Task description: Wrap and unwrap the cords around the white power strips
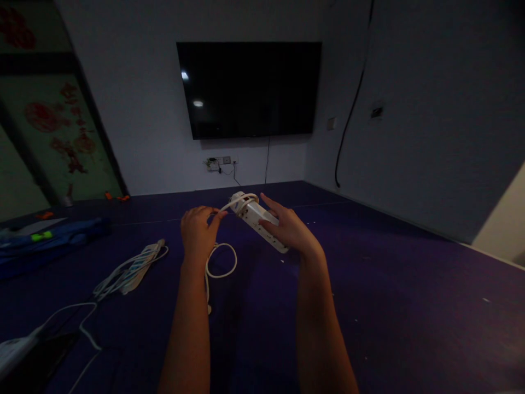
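My right hand (289, 224) grips a white power strip (262, 221) from its right side, thumb across the socket face. The strip tilts, its far end up and to the left. Its white cord (248, 203) loops around that far end. Pinched between the thumb and fingers of my left hand (200, 227) is the cord, pulled out to the left of the strip. Below the left hand the rest of the cord hangs in a loop, and its end shows beside my left forearm.
Another power strip (141, 268), wrapped in its cord, lies on the dark blue surface (394, 284) to the left. A white device with a cable (18, 350) is at the lower left. Blue cloth (77, 232) lies behind. A television (252, 90) hangs on the wall ahead.
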`<state>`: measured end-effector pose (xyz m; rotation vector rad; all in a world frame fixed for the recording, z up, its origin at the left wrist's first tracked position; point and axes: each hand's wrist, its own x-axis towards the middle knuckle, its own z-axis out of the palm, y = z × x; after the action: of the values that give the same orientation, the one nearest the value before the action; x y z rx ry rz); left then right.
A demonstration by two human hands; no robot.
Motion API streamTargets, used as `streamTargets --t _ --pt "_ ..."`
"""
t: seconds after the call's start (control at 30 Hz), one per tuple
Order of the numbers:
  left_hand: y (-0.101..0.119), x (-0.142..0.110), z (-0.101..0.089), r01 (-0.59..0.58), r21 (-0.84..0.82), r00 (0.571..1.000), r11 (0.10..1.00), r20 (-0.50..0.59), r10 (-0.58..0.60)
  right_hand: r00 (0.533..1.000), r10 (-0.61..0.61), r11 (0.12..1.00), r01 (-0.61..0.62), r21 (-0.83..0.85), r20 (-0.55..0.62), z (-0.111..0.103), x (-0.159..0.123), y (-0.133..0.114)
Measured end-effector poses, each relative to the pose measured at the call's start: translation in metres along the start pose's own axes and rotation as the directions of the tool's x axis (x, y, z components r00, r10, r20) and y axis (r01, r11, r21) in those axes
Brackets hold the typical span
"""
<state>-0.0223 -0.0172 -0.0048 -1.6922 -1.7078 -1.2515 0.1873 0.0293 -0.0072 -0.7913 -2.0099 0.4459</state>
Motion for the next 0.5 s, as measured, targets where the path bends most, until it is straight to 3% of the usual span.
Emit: streamTargets --t 0.1,0.27,0.37,0.5 --pt "-0.008 0.0 0.0 0.135 -0.001 0.989 0.991 -0.053 -0.135 0.99 -0.028 0.996 0.015 0.092 0.14 -0.003 -0.005 -0.005" --pt "-0.014 -0.001 0.003 0.315 0.001 0.949 0.949 0.015 -0.315 0.962 -0.053 0.953 -0.032 0.302 0.268 -0.011 -0.012 -0.015" --pt "-0.016 -0.002 0.005 0.326 0.058 0.937 0.944 0.114 -0.33 0.974 -0.041 0.921 -0.049 0.386 0.222 -0.015 -0.014 -0.019" --pt "-0.022 -0.002 0.002 0.334 0.097 0.909 0.938 0.23 -0.347 0.998 0.028 0.901 -0.048 0.431 0.051 -0.017 -0.012 -0.018"
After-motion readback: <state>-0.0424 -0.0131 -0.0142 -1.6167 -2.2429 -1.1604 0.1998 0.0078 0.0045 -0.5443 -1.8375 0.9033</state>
